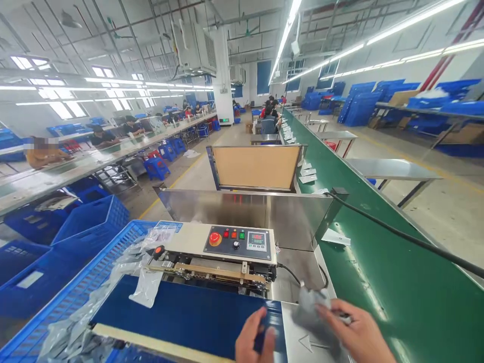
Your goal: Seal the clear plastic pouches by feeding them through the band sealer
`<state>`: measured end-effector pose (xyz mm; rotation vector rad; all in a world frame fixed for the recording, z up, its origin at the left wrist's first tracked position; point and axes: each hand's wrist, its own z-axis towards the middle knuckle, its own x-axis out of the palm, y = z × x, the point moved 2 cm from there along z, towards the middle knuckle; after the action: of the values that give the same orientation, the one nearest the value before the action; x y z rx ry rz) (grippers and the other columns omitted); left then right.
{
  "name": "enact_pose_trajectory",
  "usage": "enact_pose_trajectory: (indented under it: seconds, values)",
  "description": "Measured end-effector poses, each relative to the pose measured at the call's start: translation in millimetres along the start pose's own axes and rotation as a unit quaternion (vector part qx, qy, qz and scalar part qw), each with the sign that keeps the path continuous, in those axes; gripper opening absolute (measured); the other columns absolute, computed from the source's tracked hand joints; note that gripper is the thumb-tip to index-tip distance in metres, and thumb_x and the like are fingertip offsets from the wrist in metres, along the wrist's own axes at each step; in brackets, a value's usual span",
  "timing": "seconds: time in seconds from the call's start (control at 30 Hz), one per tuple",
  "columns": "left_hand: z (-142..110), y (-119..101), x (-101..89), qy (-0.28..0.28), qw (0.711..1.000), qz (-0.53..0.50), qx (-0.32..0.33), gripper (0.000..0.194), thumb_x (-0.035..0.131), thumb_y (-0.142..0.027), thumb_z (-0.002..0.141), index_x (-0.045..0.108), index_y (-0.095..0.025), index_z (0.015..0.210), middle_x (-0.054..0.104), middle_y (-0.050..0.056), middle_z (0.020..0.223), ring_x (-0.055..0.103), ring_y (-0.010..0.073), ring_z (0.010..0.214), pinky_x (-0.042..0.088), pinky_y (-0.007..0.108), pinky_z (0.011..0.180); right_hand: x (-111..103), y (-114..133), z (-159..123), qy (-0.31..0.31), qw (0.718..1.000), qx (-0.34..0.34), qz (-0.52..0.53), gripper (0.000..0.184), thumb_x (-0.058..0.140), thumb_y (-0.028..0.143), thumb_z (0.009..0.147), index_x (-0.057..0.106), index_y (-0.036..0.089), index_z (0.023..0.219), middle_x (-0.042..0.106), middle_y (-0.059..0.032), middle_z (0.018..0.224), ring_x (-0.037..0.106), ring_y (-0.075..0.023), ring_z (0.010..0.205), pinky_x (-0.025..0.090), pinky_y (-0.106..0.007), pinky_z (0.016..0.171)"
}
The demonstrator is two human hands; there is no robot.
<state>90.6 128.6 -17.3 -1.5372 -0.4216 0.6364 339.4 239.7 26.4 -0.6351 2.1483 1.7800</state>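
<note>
My right hand (359, 327) pinches a grey plastic bag (312, 305) over the steel plate with an arrow, at the right end of the machine. The bag is smeared by motion, and its contents cannot be made out. My left hand (255, 335) is beside it at the end of the blue conveyor belt (196, 307), thumb and fingers apart with nothing between them. Behind the belt stands a band sealer (238, 242) with a red emergency button and a lit display. Another pale bag (147, 287) hangs from the sealer's left end onto the belt.
Left of the machine, a blue crate (124, 232) holds many filled bags (79, 312). A long green conveyor (363, 262) runs along the right, with white packets (336, 237) on it and a black cable (401, 237) across it. Steel panels stand behind the sealer; people sit farther off.
</note>
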Motion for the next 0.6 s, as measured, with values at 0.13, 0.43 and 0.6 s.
enact_pose_trajectory:
  seconds: [0.13,0.43,0.6]
  values:
    - [5.0,-11.5,40.7,0.161,0.986,-0.035,0.01,0.067,0.059,-0.081,0.093,0.085,-0.019,0.088,0.08,0.016,0.087,0.071,0.0299,0.081,0.059,0.035,0.077,51.1,27.4,-29.6,0.088,0.993,-0.05,0.066,0.061,0.07,0.082,0.076,0.074,0.023,0.063,0.069,-0.0053,0.069,0.061,-0.0244,0.072,0.05,-0.032,0.069]
    - [10.5,-4.9,37.3,0.242,0.968,-0.014,-0.06,0.068,0.058,-0.081,0.09,0.06,-0.019,0.062,0.05,0.002,0.062,0.039,0.0167,0.064,0.03,0.028,0.06,33.4,-7.4,-45.0,0.034,0.996,0.011,0.083,0.061,0.067,0.081,0.077,0.072,0.022,0.065,0.068,-0.0055,0.071,0.058,-0.0231,0.072,0.05,-0.031,0.07]
    - [19.6,-7.0,48.2,0.242,0.968,0.005,-0.068,0.057,0.063,-0.064,0.088,0.047,-0.021,0.054,0.038,-0.002,0.058,0.033,0.0153,0.063,0.025,0.028,0.06,34.4,-20.6,-36.3,0.039,0.991,0.09,0.085,0.053,0.071,0.074,0.073,0.076,0.021,0.074,0.07,-0.0042,0.073,0.059,-0.0215,0.07,0.048,-0.03,0.066]
